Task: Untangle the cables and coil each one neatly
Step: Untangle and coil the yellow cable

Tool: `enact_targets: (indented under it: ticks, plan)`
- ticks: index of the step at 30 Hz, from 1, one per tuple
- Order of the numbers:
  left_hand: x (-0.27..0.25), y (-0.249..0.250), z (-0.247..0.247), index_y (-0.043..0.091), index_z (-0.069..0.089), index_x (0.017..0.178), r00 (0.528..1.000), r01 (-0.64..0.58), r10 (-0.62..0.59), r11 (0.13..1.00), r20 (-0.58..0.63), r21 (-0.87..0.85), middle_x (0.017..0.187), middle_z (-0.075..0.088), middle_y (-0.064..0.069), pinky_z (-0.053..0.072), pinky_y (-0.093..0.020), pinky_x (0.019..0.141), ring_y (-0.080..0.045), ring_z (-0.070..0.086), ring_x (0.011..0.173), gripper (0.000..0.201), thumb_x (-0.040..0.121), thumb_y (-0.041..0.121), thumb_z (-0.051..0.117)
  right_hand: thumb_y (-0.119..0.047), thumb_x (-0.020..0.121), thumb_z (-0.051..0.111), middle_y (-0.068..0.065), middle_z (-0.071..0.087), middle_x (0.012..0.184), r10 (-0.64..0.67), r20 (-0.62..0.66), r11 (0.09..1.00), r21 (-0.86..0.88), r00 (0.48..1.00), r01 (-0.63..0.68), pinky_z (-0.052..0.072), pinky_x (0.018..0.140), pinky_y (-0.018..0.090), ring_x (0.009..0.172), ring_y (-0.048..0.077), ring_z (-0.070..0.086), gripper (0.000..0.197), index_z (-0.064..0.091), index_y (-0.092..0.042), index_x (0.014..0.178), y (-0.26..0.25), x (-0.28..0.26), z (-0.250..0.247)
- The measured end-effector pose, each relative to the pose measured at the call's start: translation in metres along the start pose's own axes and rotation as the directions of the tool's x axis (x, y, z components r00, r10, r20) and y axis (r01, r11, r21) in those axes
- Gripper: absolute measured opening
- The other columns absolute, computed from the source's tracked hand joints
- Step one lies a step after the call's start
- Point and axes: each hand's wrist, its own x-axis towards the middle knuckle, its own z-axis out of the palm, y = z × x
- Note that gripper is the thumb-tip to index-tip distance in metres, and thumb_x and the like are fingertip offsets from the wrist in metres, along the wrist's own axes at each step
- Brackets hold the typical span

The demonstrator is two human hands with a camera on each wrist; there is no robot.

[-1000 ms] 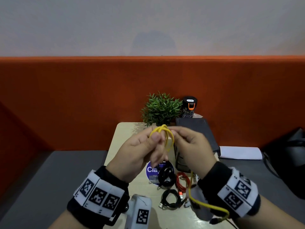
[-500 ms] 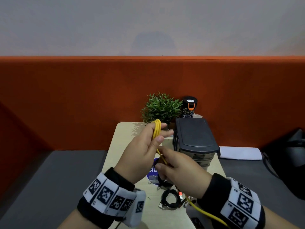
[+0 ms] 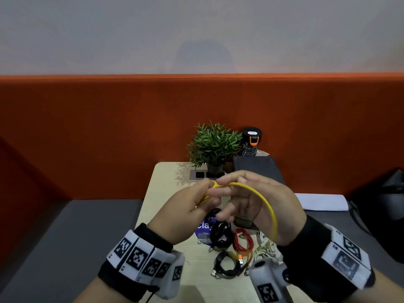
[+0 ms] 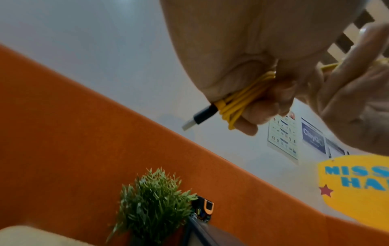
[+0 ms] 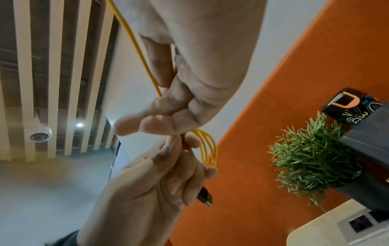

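With black and red coils (image 3: 243, 241) on the table's near edge (image 3: 196, 270), the left hand (image 3: 185, 213) grips the yellow cable's (image 3: 265, 204) bundled loops while the right hand (image 3: 262, 204) pinches its remaining tail, and a white tangle (image 3: 265, 248) looks left.

Both hands are bare. Each wrist has a black cuff (image 3: 153, 234) with a white band (image 3: 140, 259) of black square patterns round it. A small white camera box (image 3: 267, 278) with the same pattern sticks out at the lower right.
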Motion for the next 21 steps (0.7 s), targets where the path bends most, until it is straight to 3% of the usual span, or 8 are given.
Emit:
enact_targets:
  ticks: [2, 4, 7, 10, 12, 15, 18, 21]
  plan:
    - [0.000, 0.000, 0.002, 0.013, 0.056, 0.108, 0.999, 0.042, -0.044, 0.994, -0.022, -0.104, 0.080, 0.059, 0.000, 0.045, -0.042, 0.065, -0.012, 0.054, 0.071, 0.044, 0.083, 0.045, 0.040, -0.005, 0.082, 0.046, 0.030, 0.067, 0.104, -0.005, 0.014, 1.000, 0.027, 1.000, 0.004, 0.051, 0.058, 0.033, 0.065, 0.031, 0.067, 0.025, 0.067, -0.001, 0.096, 0.000, 0.002, 0.001]
    - [0.000, -0.001, 0.002, 0.014, 0.057, 0.108, 0.998, 0.056, -0.060, 0.987, -0.023, -0.151, 0.077, 0.056, 0.000, 0.043, -0.039, 0.061, -0.008, 0.049, 0.064, 0.043, 0.081, 0.044, 0.041, -0.003, 0.079, 0.048, 0.027, 0.068, 0.102, -0.028, 0.018, 0.999, -0.024, 0.999, 0.028, 0.050, 0.059, 0.033, 0.065, 0.028, 0.067, 0.028, 0.068, -0.003, 0.097, 0.000, 0.005, 0.000]
    - [-0.002, -0.003, 0.001, 0.014, 0.056, 0.091, 0.998, 0.062, -0.066, 0.968, -0.009, -0.242, 0.070, 0.051, -0.006, 0.038, -0.034, 0.056, -0.009, 0.044, 0.057, 0.036, 0.084, 0.048, 0.047, -0.006, 0.082, 0.055, 0.023, 0.071, 0.096, -0.080, -0.006, 0.996, -0.043, 0.997, 0.080, 0.050, 0.059, 0.032, 0.061, 0.027, 0.067, 0.021, 0.072, -0.008, 0.093, -0.004, 0.008, -0.004]
    - [-0.004, -0.005, -0.003, 0.015, 0.057, 0.080, 0.994, 0.098, -0.106, 0.909, 0.003, -0.406, 0.066, 0.049, -0.014, 0.036, -0.022, 0.051, -0.012, 0.043, 0.053, 0.030, 0.081, 0.045, 0.054, -0.016, 0.086, 0.041, 0.023, 0.070, 0.102, -0.076, -0.012, 0.995, 0.058, 0.997, 0.076, 0.055, 0.059, 0.032, 0.068, 0.030, 0.069, 0.034, 0.073, -0.009, 0.095, -0.010, 0.010, -0.010]
    - [-0.006, -0.006, -0.004, 0.019, 0.059, 0.074, 0.991, 0.120, -0.132, 0.870, 0.009, -0.479, 0.064, 0.050, -0.020, 0.036, -0.020, 0.047, -0.013, 0.043, 0.050, 0.026, 0.079, 0.044, 0.057, -0.025, 0.086, 0.035, 0.024, 0.069, 0.103, -0.036, -0.007, 0.991, 0.132, 0.999, 0.037, 0.057, 0.062, 0.035, 0.072, 0.031, 0.070, 0.045, 0.073, -0.006, 0.099, -0.012, 0.012, -0.014]
    - [-0.007, -0.003, -0.007, 0.024, 0.062, 0.066, 0.985, 0.126, -0.173, 0.746, -0.007, -0.654, 0.055, 0.054, -0.014, 0.035, -0.023, 0.045, -0.010, 0.041, 0.041, 0.018, 0.075, 0.039, 0.062, -0.044, 0.088, 0.034, 0.023, 0.071, 0.094, 0.009, -0.030, 0.989, 0.146, 1.000, -0.004, 0.057, 0.057, 0.034, 0.067, 0.030, 0.070, 0.058, 0.074, -0.004, 0.093, -0.011, 0.015, -0.015]
    - [-0.008, -0.002, -0.009, 0.016, 0.061, 0.068, 0.994, 0.036, -0.103, 0.553, -0.026, -0.832, 0.040, 0.047, 0.006, 0.033, -0.045, 0.059, -0.007, 0.040, 0.035, 0.021, 0.077, 0.033, 0.068, -0.024, 0.087, 0.047, 0.017, 0.071, 0.083, -0.059, -0.055, 0.995, -0.079, 0.997, 0.055, 0.050, 0.049, 0.028, 0.051, 0.025, 0.063, 0.028, 0.072, -0.011, 0.090, -0.003, 0.018, -0.012]
    - [-0.007, 0.003, -0.008, 0.009, 0.060, 0.071, 0.996, -0.005, -0.078, 0.365, -0.036, -0.931, 0.036, 0.036, 0.009, 0.046, -0.031, 0.059, -0.009, 0.037, 0.032, 0.030, 0.075, 0.035, 0.074, -0.013, 0.089, 0.051, 0.013, 0.061, 0.064, -0.100, -0.069, 0.969, -0.235, 0.993, 0.081, 0.036, 0.037, 0.020, 0.033, 0.018, 0.045, 0.017, 0.067, -0.014, 0.095, 0.008, 0.020, -0.012]
